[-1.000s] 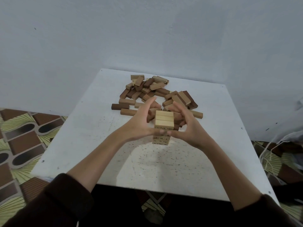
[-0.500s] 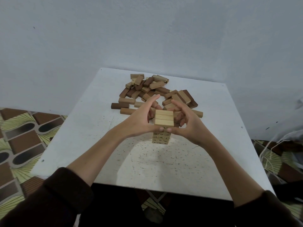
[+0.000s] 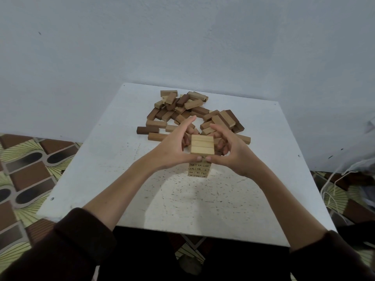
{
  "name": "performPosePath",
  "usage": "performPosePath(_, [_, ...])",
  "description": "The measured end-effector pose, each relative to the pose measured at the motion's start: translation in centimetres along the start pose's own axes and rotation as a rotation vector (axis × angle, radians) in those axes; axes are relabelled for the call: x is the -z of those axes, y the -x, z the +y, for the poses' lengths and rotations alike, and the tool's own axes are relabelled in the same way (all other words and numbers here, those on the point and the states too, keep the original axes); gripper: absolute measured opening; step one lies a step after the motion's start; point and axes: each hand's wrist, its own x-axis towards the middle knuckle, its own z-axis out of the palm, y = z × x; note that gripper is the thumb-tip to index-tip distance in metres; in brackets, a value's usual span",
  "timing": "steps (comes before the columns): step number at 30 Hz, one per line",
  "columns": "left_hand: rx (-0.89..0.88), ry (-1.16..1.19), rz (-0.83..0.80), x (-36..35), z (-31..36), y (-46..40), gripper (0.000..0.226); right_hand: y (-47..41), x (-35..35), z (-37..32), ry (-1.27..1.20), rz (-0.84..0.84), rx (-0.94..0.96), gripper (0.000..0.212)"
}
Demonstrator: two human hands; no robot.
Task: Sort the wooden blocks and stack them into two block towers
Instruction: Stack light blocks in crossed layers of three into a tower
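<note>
My left hand (image 3: 172, 148) and right hand (image 3: 233, 151) cup the light tower (image 3: 200, 157) from 9 and 3 o'clock, thumbs meeting on its near face, fingers curled around the far side, half-closed, pressing its sides. Both forearms angle in from dark sleeves (image 3: 60, 246). Tower stands mid-table, top layer three pale blocks; handwriting on lower blocks, unreadable. Loose pile (image 3: 188, 112) of dark and light blocks lies at 12 o'clock, partly hidden behind my fingers. White table (image 3: 101, 169), speckled. Cords at 3 o'clock, cut off.
</note>
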Motion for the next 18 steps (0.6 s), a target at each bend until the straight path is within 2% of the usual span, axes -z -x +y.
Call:
performPosePath(4, [0.007, -0.015, 0.015, -0.1, 0.0, 0.0, 0.103, -0.2, -0.1, 0.1, 0.03, 0.009, 0.002, 0.076])
performPosePath(9, [0.043, -0.029, -0.014, 0.3, 0.5, 0.9, 0.127, 0.0, 0.1, 0.8, 0.112, 0.075, -0.047, 0.106])
performPosePath(10, [0.066, 0.037, -0.007, 0.3, 0.7, 1.2, 0.128, 0.1, -0.1, 0.9, 0.049, 0.109, -0.066, 0.104])
performPosePath(11, [0.091, 0.145, 0.007, 0.0, 0.6, 1.4, 0.122, 0.4, -0.6, 0.9, -0.035, 0.146, -0.08, 0.093])
performPosePath(13, [0.143, 0.363, 0.038, -0.9, 1.0, 1.7, 0.086, 0.8, -2.2, 0.6, -0.202, 0.204, -0.065, 0.061])
performPosePath(14, [0.166, 0.437, 0.042, -1.5, 1.0, 1.6, 0.067, 0.7, -3.0, 0.8, -0.284, 0.231, -0.063, 0.053])
performPosePath(15, [0.172, 0.459, 0.036, -2.2, 0.8, 1.7, 0.06, 0.7, -3.8, 0.9, -0.36, 0.244, -0.069, 0.054])
performPosePath(17, [0.215, 0.515, 0.061, -3.1, 0.8, 1.9, 0.064, 0.6, -4.9, 1.1, -0.429, 0.256, -0.095, 0.064])
performPosePath(18, [0.2, 0.586, 0.075, -3.6, 0.8, 2.0, 0.072, 0.5, -5.1, 1.1, -0.439, 0.252, -0.1, 0.061])
